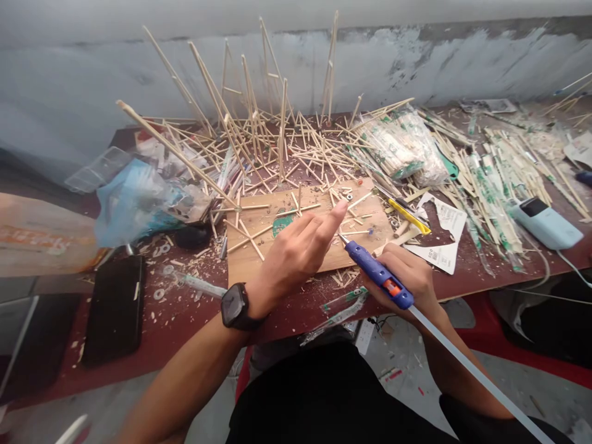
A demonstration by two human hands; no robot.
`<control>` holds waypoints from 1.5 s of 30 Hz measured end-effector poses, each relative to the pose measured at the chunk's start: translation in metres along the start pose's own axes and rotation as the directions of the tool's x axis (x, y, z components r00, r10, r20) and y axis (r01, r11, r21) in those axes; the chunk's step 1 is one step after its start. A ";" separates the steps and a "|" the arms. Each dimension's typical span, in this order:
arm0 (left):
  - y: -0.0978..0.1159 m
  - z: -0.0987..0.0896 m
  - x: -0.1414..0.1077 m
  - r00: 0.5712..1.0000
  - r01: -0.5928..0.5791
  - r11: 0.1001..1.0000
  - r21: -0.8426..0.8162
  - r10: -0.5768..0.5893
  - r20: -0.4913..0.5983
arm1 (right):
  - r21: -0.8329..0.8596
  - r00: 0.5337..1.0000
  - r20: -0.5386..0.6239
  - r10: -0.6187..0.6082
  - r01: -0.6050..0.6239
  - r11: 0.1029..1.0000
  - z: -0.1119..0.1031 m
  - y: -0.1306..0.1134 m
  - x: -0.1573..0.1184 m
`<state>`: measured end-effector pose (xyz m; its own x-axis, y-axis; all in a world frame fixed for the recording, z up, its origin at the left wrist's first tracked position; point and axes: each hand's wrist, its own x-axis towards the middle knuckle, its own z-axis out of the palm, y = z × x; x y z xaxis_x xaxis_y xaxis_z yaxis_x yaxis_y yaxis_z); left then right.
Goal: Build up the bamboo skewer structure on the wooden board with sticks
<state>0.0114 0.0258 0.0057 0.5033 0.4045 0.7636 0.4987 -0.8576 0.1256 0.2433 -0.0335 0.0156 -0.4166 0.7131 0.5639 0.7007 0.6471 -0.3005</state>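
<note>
In the head view my right hand (pixel 409 274) is wrapped round a blue hot glue gun (pixel 377 271). A long whitish glue stick (pixel 472 370) runs out of its back end. The nozzle points down at short thin wooden sticks (pixel 358 233) on a wooden board (pixel 245 265). My left hand (pixel 296 250) reaches over the board, fingers stretched out together towards the nozzle, with a black watch (pixel 235 305) on the wrist. Whatever lies beneath its palm and fingertips is hidden. A green patch (pixel 282 223) shows on the board beside it.
Tall frames of joined sticks (pixel 283 129) stand behind the board among scattered sticks. A yellow cutter knife (pixel 407 216), a torn white card (pixel 446 216) and wrapped stick bundles (pixel 393 145) lie right. A black phone (pixel 115 308) and a blue plastic bag (pixel 134 197) lie left.
</note>
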 end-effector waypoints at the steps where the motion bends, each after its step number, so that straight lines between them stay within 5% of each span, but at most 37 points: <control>1: 0.000 0.000 0.000 1.000 -0.001 1.000 -0.009 0.001 -0.003 | 0.003 1.000 0.004 0.002 -0.002 1.000 0.000 0.000 0.001; 23: 0.002 -0.005 0.004 0.998 -0.062 0.998 -0.018 0.062 -0.025 | 0.101 0.998 0.032 0.049 -0.052 0.993 -0.005 0.005 -0.004; 29: 0.001 -0.004 0.003 1.000 -0.028 0.997 -0.070 0.027 -0.012 | 0.059 0.996 0.023 0.085 -0.087 0.995 -0.011 0.006 -0.006; 35: 0.003 0.001 -0.004 0.991 0.129 0.971 -0.203 -0.132 0.001 | 0.159 0.980 -0.118 0.161 -0.142 0.977 -0.017 0.007 0.000; 45: 0.004 0.007 -0.007 0.983 0.182 0.934 -0.309 -0.185 0.021 | 0.151 0.989 -0.066 0.133 -0.121 0.981 -0.008 0.005 0.005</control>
<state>0.0145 0.0218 -0.0035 0.4170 0.5623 0.7141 0.3393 -0.8252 0.4516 0.2490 -0.0288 0.0229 -0.2809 0.7731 0.5687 0.6507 0.5890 -0.4793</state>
